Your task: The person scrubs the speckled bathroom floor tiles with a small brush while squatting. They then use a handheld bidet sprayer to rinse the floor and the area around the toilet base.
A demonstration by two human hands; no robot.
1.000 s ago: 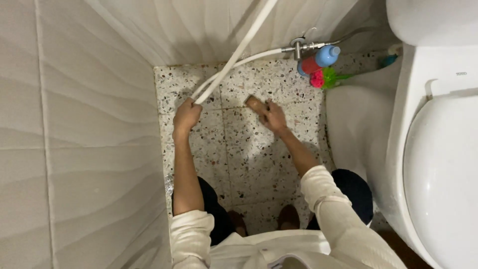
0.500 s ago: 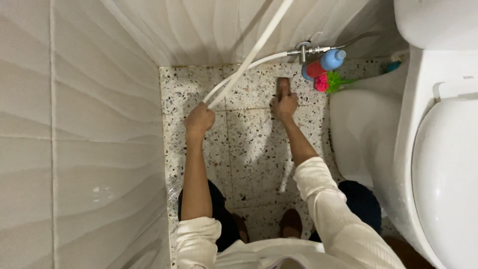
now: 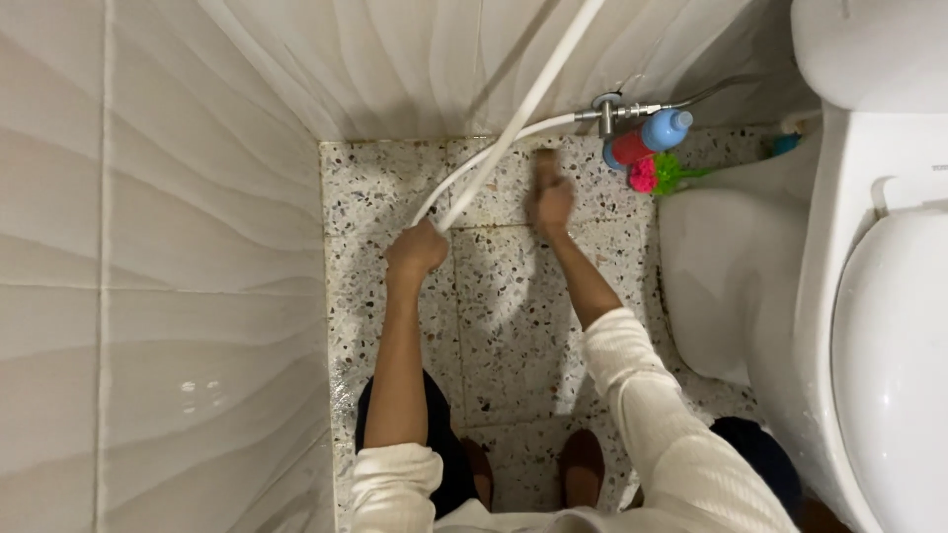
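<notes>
Now the right hand (image 3: 551, 202), fingers clamped on a brown brush (image 3: 544, 163), has pushed farther toward the wall, while the left hand (image 3: 418, 250) still grips the white hose (image 3: 494, 150).

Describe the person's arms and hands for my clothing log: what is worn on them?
Both arms wear white, loosely ribbed knit sleeves, pushed up to about the elbow so the forearms are bare. The left hand and right hand are bare too: no gloves, watch or bracelet shows. Rings cannot be made out at this size.
</notes>
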